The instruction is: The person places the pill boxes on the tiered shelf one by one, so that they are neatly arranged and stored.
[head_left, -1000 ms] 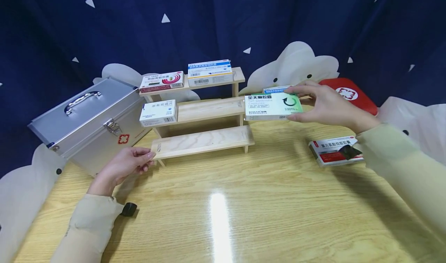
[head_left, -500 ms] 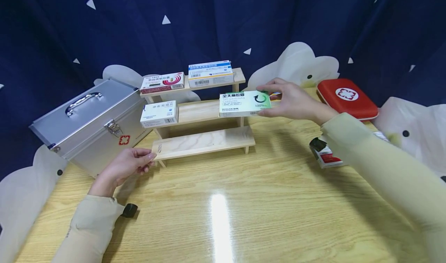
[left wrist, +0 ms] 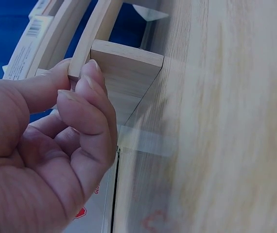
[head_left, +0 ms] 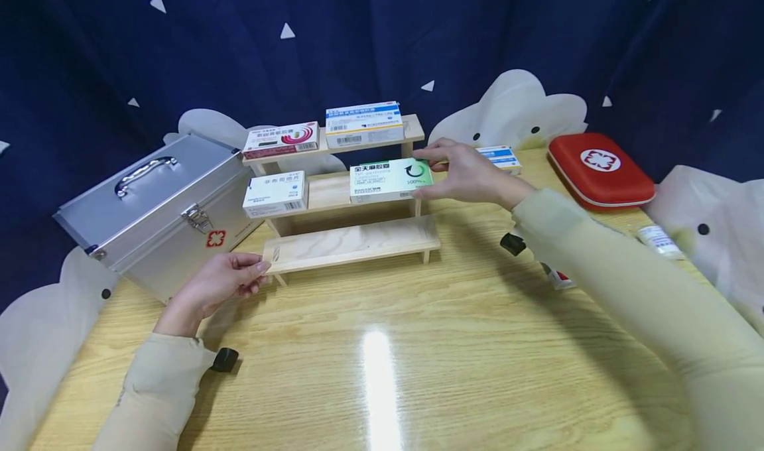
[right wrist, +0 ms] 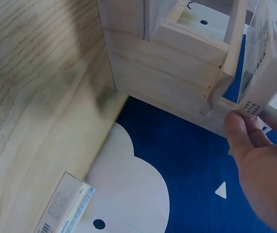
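Table [head_left: 298, 378] glossy | curtain [head_left: 370, 40] navy | left hand [head_left: 219, 284] grips rack [head_left: 355, 244] | right hand [head_left: 465, 174] pinches green carton [head_left: 383, 181]

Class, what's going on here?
A person's right hand holds a green-and-white box at a wooden rack, by the right end of its middle shelf; whether it rests there is unclear. The left hand grips the left end of the bottom shelf. Three other boxes lie on the upper two shelves.
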### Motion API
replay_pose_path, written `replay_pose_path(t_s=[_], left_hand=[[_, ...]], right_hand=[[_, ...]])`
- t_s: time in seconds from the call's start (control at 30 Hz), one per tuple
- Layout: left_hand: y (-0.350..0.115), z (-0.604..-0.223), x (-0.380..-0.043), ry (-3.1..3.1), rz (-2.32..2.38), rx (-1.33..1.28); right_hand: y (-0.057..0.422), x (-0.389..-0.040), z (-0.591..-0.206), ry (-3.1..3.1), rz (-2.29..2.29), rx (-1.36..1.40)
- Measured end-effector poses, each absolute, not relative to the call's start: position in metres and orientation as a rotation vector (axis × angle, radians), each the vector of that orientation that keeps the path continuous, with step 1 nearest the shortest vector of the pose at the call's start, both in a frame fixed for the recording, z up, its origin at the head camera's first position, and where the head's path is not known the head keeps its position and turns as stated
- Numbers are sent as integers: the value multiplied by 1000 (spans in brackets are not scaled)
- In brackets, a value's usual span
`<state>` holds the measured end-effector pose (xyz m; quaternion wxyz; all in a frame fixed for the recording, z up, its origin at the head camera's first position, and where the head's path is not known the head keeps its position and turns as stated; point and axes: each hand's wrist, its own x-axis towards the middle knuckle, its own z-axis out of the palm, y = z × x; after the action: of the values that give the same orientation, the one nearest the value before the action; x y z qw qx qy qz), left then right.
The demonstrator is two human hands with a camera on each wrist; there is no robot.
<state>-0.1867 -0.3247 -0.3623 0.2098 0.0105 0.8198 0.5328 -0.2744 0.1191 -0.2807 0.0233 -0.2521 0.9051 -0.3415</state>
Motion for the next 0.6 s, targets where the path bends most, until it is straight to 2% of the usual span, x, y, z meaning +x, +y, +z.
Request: replay_pose_path(t_s=[0.6], left_hand=[[-324,-363,-187,2266,1500,37]], right_hand=[[112,-281,-293,2835,-949,-756]])
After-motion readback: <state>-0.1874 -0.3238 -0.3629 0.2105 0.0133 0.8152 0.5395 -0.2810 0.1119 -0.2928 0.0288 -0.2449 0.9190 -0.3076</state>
